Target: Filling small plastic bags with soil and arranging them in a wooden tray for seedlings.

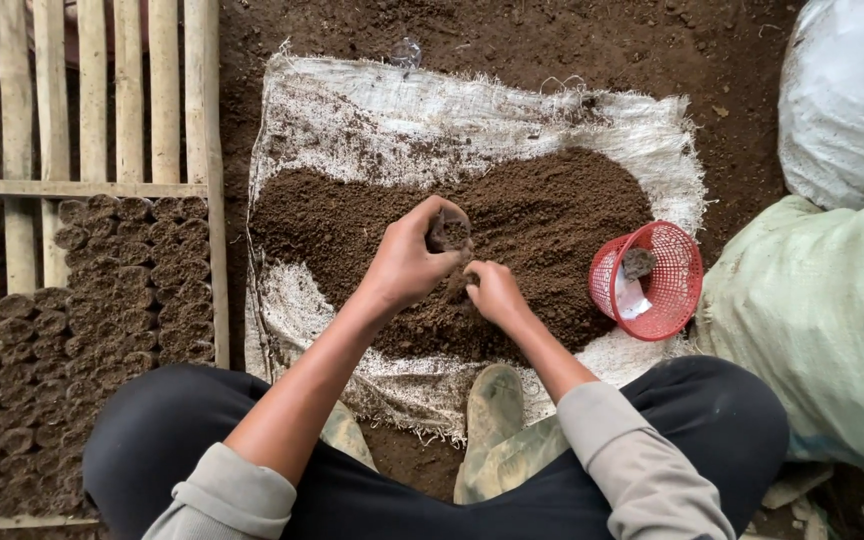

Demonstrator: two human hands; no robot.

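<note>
Grey sleeves pushed up, black trousers, muddy boots (493, 405)

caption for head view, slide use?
Left hand holds a small pot over the soil pile; right hand scoops soil.

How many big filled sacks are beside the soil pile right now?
2, both on the right: a white sack at the top right corner, and a pale green sack below it, next to the red basket. Both are cut off by the frame; more may lie outside it.
</note>
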